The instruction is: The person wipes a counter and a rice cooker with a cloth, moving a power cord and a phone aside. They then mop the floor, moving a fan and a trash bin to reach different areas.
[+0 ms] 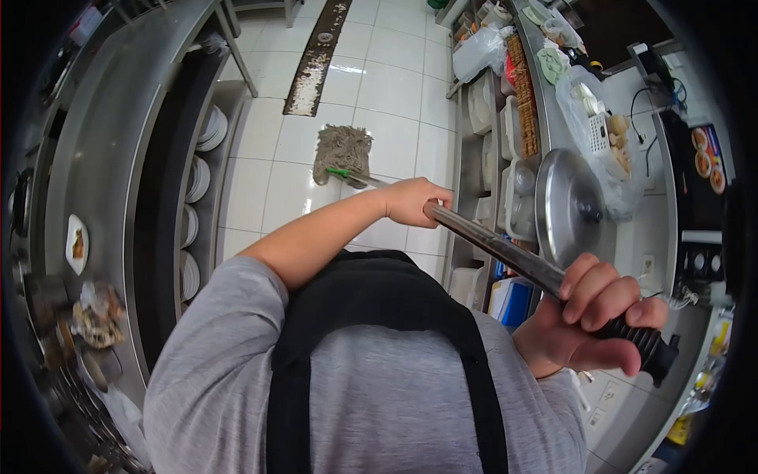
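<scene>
A mop handle (505,246) runs slantwise across my front, from the lower right toward the floor ahead. My left hand (417,202) is wrapped around its lower part, the arm reaching over from the left. Near the top end, by the black ribbed grip (643,347), my right hand (596,312) has its fingers curled around the handle and its thumb stretched along it. The grey string mop head (344,148) lies spread on the white tiles, joined to the handle by a green clamp (339,172).
A dark floor drain channel (324,47) lies beyond the mop head. Steel counters (103,174) and shelves of stacked white plates (189,225) line the left. On the right are a large metal lid (564,207), plastic containers (517,193) and bags (482,54).
</scene>
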`<state>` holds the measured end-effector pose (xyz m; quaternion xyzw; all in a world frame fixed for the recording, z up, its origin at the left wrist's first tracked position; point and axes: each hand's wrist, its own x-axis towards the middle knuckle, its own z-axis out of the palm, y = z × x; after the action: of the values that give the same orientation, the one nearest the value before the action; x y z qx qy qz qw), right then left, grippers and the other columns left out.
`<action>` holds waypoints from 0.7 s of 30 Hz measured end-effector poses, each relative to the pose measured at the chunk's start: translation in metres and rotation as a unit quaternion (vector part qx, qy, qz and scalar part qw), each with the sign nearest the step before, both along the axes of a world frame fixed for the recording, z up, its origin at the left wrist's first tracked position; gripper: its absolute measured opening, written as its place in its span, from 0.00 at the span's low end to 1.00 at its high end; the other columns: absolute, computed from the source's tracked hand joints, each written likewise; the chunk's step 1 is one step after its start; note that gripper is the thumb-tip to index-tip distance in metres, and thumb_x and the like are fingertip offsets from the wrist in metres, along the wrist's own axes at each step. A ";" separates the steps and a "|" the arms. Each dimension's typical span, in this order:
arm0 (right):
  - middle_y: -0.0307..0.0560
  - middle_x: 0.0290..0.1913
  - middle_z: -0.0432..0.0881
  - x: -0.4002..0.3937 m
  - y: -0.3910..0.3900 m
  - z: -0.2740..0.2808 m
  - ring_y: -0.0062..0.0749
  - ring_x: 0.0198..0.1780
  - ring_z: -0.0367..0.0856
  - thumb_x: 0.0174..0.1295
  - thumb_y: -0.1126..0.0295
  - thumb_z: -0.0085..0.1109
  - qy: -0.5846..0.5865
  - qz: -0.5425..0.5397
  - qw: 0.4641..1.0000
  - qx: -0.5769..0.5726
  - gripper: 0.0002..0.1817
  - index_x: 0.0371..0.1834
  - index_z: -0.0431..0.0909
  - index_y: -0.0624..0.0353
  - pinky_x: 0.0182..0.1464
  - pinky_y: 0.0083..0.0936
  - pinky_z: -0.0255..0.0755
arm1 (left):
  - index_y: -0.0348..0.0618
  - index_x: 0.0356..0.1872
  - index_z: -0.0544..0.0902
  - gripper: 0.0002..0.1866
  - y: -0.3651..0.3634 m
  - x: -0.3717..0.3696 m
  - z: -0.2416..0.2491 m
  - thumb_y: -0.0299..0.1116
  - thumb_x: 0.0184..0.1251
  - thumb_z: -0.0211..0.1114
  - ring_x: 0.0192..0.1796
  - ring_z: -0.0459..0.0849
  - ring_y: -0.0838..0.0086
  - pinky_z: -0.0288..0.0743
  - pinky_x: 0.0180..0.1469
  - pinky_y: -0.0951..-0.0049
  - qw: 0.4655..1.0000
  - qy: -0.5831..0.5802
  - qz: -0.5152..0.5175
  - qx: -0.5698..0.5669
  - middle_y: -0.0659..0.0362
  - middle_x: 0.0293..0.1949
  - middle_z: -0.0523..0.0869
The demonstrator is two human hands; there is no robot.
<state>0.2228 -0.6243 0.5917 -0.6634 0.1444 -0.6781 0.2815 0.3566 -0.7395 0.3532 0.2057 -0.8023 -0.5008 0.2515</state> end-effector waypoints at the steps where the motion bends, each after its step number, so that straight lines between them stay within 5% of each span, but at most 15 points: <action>1: 0.34 0.21 0.66 0.005 -0.025 0.000 0.20 0.17 0.66 0.60 0.42 0.54 -0.032 -0.076 0.996 0.025 0.27 0.41 0.57 0.51 0.23 0.20 0.65 | 0.47 0.30 0.75 0.12 -0.027 0.002 -0.001 0.34 0.45 0.67 0.22 0.74 0.63 0.67 0.27 0.67 1.000 0.000 0.018 -0.002 0.61 0.18 0.76; 6: 0.34 0.21 0.65 0.019 -0.144 -0.006 0.19 0.17 0.65 0.62 0.41 0.52 -0.048 -0.142 0.988 0.036 0.26 0.41 0.57 0.52 0.23 0.19 0.64 | 0.48 0.30 0.75 0.13 -0.161 0.013 -0.020 0.36 0.44 0.68 0.23 0.76 0.62 0.68 0.27 0.66 0.999 -0.053 -0.012 0.004 0.60 0.18 0.76; 8: 0.32 0.19 0.63 0.020 -0.192 -0.012 0.18 0.19 0.64 0.63 0.44 0.56 -0.022 -0.081 0.996 0.042 0.22 0.39 0.62 0.49 0.26 0.21 0.63 | 0.48 0.29 0.75 0.13 -0.211 0.019 -0.030 0.38 0.44 0.69 0.23 0.77 0.61 0.68 0.27 0.65 0.999 -0.029 0.012 -0.037 0.60 0.18 0.76; 13: 0.42 0.19 0.74 0.020 -0.345 -0.038 0.29 0.15 0.72 0.65 0.62 0.61 0.016 0.096 0.993 -0.060 0.19 0.36 0.57 0.55 0.16 0.26 0.67 | 0.48 0.26 0.74 0.12 -0.350 0.033 -0.052 0.36 0.46 0.69 0.24 0.79 0.60 0.71 0.27 0.67 0.994 -0.033 0.072 -0.079 0.60 0.19 0.78; 16: 0.43 0.19 0.73 0.022 -0.446 -0.049 0.31 0.15 0.71 0.64 0.65 0.61 0.048 0.168 0.981 -0.079 0.18 0.34 0.57 0.56 0.15 0.27 0.66 | 0.46 0.26 0.73 0.10 -0.443 0.034 -0.072 0.33 0.48 0.68 0.23 0.79 0.60 0.70 0.25 0.68 0.986 -0.016 0.134 -0.095 0.60 0.18 0.78; 18: 0.45 0.19 0.73 0.027 -0.507 -0.050 0.34 0.15 0.71 0.63 0.71 0.62 0.039 0.177 0.981 -0.064 0.18 0.28 0.58 0.58 0.16 0.29 0.67 | 0.48 0.29 0.74 0.09 -0.504 0.040 -0.064 0.36 0.54 0.67 0.29 0.81 0.61 0.73 0.35 0.65 0.986 -0.077 0.137 -0.058 0.60 0.21 0.79; 20: 0.47 0.20 0.73 0.034 -0.570 -0.059 0.35 0.16 0.71 0.61 0.75 0.61 0.036 0.145 0.988 -0.042 0.19 0.22 0.57 0.60 0.19 0.31 0.69 | 0.51 0.37 0.76 0.14 -0.563 0.044 -0.055 0.46 0.58 0.67 0.42 0.81 0.61 0.69 0.49 0.60 0.948 -0.169 0.248 -0.108 0.59 0.30 0.82; 21: 0.47 0.20 0.73 0.039 -0.599 -0.064 0.35 0.16 0.71 0.61 0.75 0.61 0.034 0.153 0.987 -0.042 0.19 0.22 0.57 0.60 0.19 0.31 0.69 | 0.54 0.52 0.74 0.28 -0.593 0.048 -0.052 0.57 0.56 0.67 0.53 0.75 0.59 0.61 0.57 0.55 0.928 -0.226 0.283 -0.088 0.55 0.44 0.79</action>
<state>0.2623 -1.2233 0.5274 -0.7116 0.0221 -0.6098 0.3483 0.4048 -1.3325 0.3013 0.5089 -0.7871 -0.2767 0.2118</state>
